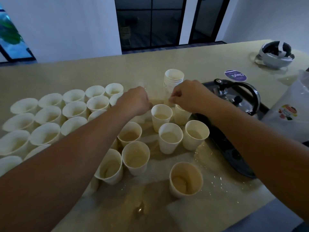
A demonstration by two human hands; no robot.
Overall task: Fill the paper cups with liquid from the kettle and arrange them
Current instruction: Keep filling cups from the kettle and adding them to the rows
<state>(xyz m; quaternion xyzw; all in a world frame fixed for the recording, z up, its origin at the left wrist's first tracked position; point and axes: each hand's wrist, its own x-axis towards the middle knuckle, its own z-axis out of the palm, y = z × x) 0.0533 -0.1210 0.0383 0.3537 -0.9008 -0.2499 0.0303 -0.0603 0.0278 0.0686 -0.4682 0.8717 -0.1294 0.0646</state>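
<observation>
Both hands curled, contents indiscernible; right hand [187, 96] touches the cup stack [173, 81], just beyond it, upright; left hand [136, 101] lies further left; kettle [237, 99] beside right forearm

I see a beige counter [50, 77] carrying rows of paper cups [48, 114] toward its left edge, a cup stack [173, 81] mid-counter, a black kettle [240, 97] and plastic bag [291, 111] toward its right edge.
</observation>
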